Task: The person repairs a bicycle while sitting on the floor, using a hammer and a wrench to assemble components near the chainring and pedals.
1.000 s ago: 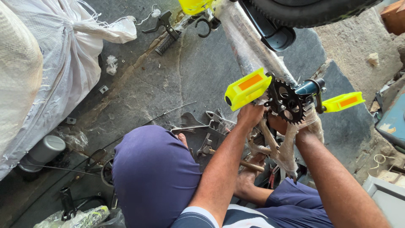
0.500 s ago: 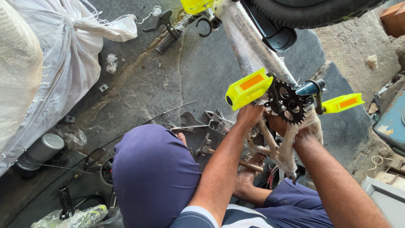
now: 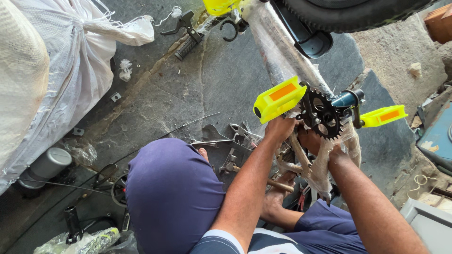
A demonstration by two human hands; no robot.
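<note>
White woven sacks (image 3: pixel 61 61) at left — tied, bulging, no labels

The black knobbly rubber tyre (image 3: pixel 358 11) is cut off by the top edge of the frame, only its lower arc showing. The fingers of the left hand (image 3: pixel 278 129) vanish behind the near yellow plastic pedal with the orange reflector (image 3: pixel 278 99), and the right hand (image 3: pixel 314 141) is tucked behind the black toothed chainring (image 3: pixel 325 115), so neither grip can be made out. The big white woven sack (image 3: pixel 52 66) runs off the left edge. At lower left, a crumpled clear plastic bag (image 3: pixel 84 242) is cropped by the bottom edge.
</note>
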